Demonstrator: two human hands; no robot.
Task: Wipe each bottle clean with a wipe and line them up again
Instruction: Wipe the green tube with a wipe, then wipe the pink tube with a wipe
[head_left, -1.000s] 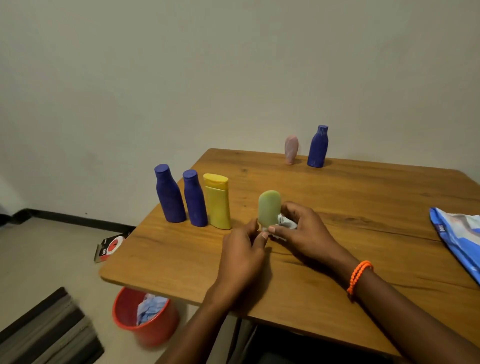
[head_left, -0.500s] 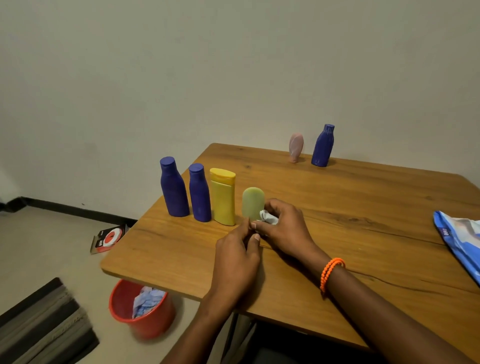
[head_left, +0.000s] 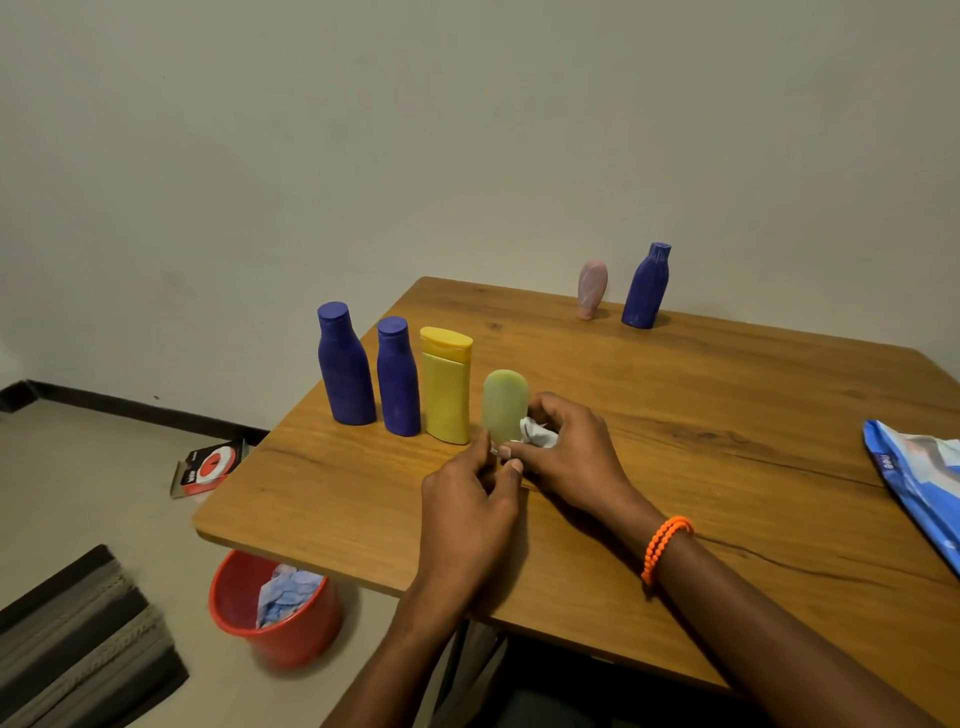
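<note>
Green bottle (head_left: 505, 405) upright on wooden table (head_left: 727, 415), just right of yellow bottle (head_left: 447, 384), last in a row begun by two blue bottles (head_left: 345, 364) (head_left: 398, 376). Base pinched by left hand (head_left: 467, 509), fingertips curled in at the bottom edge. Right hand (head_left: 566, 457) curled round crumpled white wipe (head_left: 537, 434), pressed against the bottle's right side low down.

Risks, as judgement: narrow foot and tall rounded body, so likely to tip on release if let go unevenly or nudged by the withdrawing wipe. Little gap to the yellow bottle; a sideways fall could knock it and carry down the row toward the table's left edge, above red bin (head_left: 275, 608) holding used wipes. Wipe perhaps snagged under the base, hard to tell; pulling it away could drag the bottle out of line. Pink bottle (head_left: 592, 288) and far blue bottle (head_left: 647, 286) standing well apart at the back, seemingly not yet wiped. Blue wipes packet (head_left: 914, 478) at the right edge.

Compared with a second ago: green bottle shifted left, from well clear of the yellow bottle to just beside it, both hands travelling with it, grip unchanged.
</note>
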